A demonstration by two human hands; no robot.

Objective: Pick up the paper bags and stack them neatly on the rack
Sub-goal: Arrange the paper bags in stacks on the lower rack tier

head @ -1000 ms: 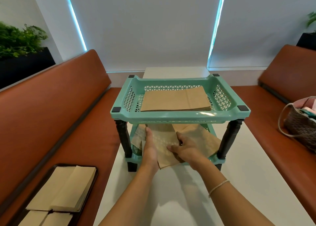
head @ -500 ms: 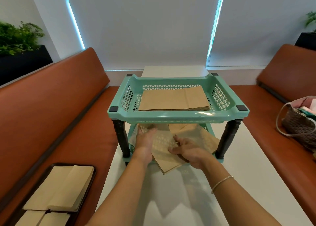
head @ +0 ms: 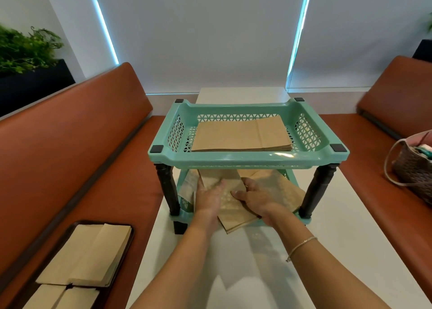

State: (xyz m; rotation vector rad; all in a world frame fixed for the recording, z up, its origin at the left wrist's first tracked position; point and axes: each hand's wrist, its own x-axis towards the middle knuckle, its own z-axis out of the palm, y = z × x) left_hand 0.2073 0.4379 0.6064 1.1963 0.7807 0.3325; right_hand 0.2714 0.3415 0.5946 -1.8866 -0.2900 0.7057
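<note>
Two hands at the rack's lower shelf.
The left hand (head: 209, 197) lies flat, fingers straight, on loose paper bags (head: 236, 211) there; the right hand (head: 253, 197) grips their edge. A neat stack (head: 242, 135) fills the mint rack (head: 247, 155) top, on the white table (head: 327, 250).

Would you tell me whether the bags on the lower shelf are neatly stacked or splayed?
Splayed: the lower-shelf bags lie fanned at different angles, one corner overhanging the front edge.
</note>
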